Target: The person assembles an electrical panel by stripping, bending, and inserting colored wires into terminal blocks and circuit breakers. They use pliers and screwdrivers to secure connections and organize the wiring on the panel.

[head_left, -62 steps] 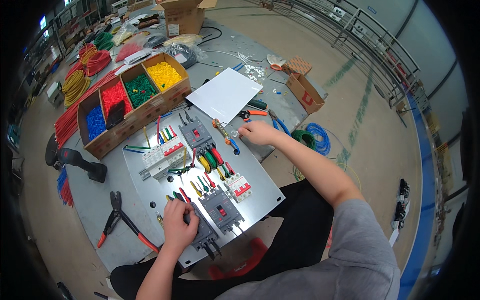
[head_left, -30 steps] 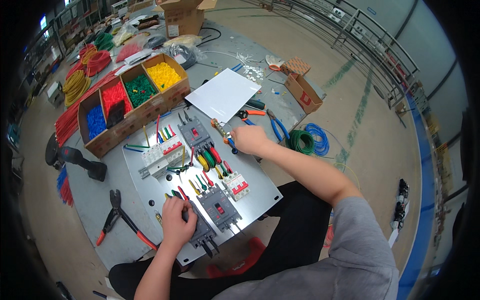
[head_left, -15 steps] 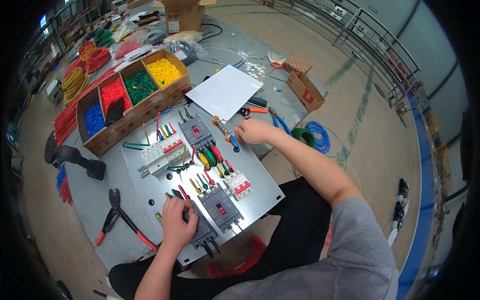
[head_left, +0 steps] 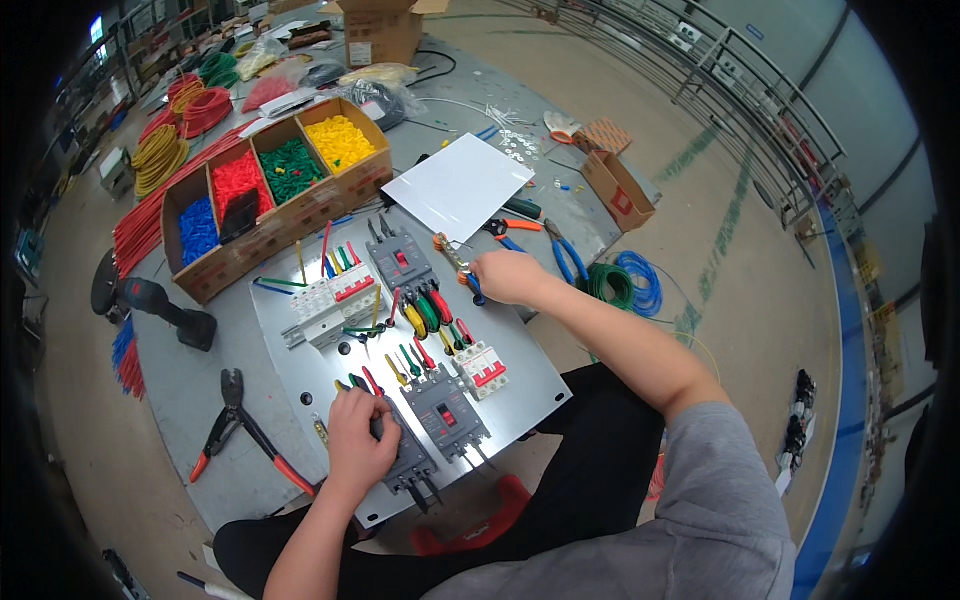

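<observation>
On a metal mounting plate (head_left: 530, 385) close to my lap, my left hand (head_left: 362, 438) curls over the upper end of a dark grey moulded-case circuit breaker (head_left: 412, 462), next to its yellow, green and red wires. A second such breaker (head_left: 446, 412) sits just right of it, a third (head_left: 402, 258) at the far side. My right hand (head_left: 508, 277) is closed by the plate's right edge, at a narrow metal piece (head_left: 450, 250) with orange and blue parts; what its fingertips pinch is hidden. Miniature circuit breakers (head_left: 482, 370) are mounted between.
Left of the plate lie long-handled cutters (head_left: 232, 415) and a black cordless driver (head_left: 170, 312). Behind stands a divided cardboard box (head_left: 290, 205) of coloured caps. A white sheet (head_left: 460, 185), pliers (head_left: 567, 250) and wire coils (head_left: 638, 278) are at the right.
The whole view has shifted slightly, moving the bench a little to the right in the picture. Both hands stay at the same places on the plate.
</observation>
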`<state>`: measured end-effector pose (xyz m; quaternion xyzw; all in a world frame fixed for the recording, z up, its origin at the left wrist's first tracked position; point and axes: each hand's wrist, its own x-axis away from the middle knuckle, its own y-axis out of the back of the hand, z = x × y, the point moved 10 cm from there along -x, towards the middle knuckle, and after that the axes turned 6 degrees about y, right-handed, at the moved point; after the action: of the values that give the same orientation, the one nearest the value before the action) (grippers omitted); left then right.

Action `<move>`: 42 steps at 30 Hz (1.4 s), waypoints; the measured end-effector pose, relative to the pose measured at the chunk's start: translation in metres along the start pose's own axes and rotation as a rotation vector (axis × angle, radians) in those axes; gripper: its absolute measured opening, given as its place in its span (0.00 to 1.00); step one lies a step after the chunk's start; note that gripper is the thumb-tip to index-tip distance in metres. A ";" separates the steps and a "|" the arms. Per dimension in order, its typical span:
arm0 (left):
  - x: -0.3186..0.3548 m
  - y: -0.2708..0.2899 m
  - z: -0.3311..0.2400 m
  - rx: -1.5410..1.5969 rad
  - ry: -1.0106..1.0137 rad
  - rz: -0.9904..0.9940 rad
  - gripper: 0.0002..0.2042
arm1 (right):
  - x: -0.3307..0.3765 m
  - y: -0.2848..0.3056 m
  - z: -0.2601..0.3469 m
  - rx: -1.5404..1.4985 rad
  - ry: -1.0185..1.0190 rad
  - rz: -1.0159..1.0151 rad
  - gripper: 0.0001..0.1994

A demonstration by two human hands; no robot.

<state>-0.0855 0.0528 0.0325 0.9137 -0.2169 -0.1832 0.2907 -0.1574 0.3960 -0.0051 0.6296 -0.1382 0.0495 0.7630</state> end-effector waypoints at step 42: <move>0.003 0.005 -0.003 -0.010 -0.058 -0.025 0.05 | 0.028 -0.010 0.022 0.051 -0.104 -0.141 0.16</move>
<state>-0.0830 0.0490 0.0370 0.9093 -0.2128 -0.2141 0.2865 -0.1317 0.3696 -0.0037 0.6588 -0.1316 -0.0336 0.7400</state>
